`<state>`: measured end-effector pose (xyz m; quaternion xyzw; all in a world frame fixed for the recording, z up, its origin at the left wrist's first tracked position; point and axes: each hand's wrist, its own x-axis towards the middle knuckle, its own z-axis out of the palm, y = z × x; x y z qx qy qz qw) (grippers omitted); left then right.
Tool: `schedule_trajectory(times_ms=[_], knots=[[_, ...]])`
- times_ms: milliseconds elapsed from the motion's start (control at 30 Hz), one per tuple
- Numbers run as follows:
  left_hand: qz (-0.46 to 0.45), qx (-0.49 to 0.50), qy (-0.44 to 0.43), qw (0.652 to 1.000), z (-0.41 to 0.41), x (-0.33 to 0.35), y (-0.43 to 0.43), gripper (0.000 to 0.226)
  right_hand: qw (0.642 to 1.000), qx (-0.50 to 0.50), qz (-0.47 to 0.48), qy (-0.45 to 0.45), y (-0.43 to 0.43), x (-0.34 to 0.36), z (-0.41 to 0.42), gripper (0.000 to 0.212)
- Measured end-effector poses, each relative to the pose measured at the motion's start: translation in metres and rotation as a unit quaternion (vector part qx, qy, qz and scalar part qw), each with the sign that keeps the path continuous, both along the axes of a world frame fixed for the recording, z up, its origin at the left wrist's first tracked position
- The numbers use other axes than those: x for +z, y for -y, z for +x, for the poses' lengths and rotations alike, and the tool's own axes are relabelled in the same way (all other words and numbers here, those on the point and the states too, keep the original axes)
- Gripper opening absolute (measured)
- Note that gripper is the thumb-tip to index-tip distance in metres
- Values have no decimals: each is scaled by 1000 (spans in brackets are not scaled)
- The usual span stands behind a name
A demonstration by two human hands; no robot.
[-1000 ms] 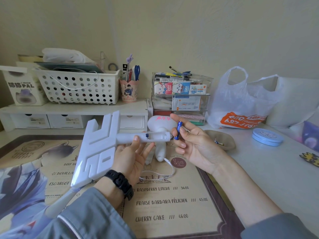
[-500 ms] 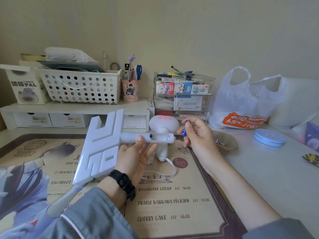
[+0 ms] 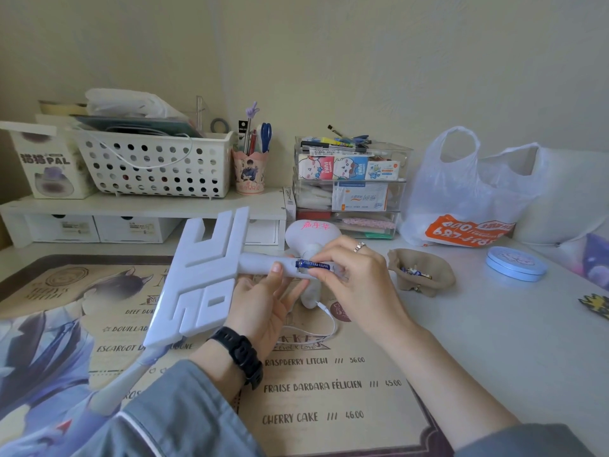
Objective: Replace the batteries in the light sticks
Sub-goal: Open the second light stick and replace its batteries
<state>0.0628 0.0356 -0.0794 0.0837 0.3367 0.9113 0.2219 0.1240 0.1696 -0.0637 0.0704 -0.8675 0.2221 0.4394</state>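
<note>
A white light stick (image 3: 201,278) with a blocky logo-shaped head is held sideways above the desk mat. My left hand (image 3: 263,305) grips its handle from below, thumb on top. A blue battery (image 3: 313,265) lies lengthwise in the handle's open compartment. My right hand (image 3: 349,275) pinches this battery between thumb and fingertips, against the handle. A second white light stick (image 3: 311,232) with a rounded head and red lettering stands behind the hands, partly hidden. A brown pouch (image 3: 425,278) on the desk to the right holds several small batteries.
A printed menu mat (image 3: 329,390) covers the desk in front. Behind stand a white shelf with a perforated basket (image 3: 148,166), a pen cup (image 3: 250,173) and clear stacked drawers (image 3: 352,189). A white plastic bag (image 3: 468,199) and a round blue tin (image 3: 515,263) sit at right.
My right hand has carried the blue battery leftward from the air near the pouch to the handle, and the battery now lies in the compartment. The light stick has barely moved.
</note>
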Motion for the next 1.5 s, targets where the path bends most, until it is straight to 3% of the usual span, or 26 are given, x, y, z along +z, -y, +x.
schedule_trajectory(times_ms=[167,300,433,533,700,867,1300,1500], knots=[[-9,-3,-17,1000,4,1,0,33,999,-42,25,-17,1,2,-2,8],[-13,-6,-20,1000,5,2,-1,33,998,-65,-4,26,-4,-2,-4,6],[-21,-4,-39,999,6,3,0,18,991,-108,-24,77,-3,3,1,3],[-30,-9,-59,998,7,3,0,13,977,-114,-119,135,-2,5,3,7],[-46,-6,-71,996,5,2,0,19,948,-40,-275,154,-6,7,1,19],[-45,-10,-79,996,8,5,0,15,919,-7,-337,203,-5,9,2,17],[-55,-45,-95,993,9,6,1,10,901,-8,-335,276,-5,14,5,23],[-87,-39,-127,987,6,4,2,29,897,-8,-321,302,-6,15,8,29]])
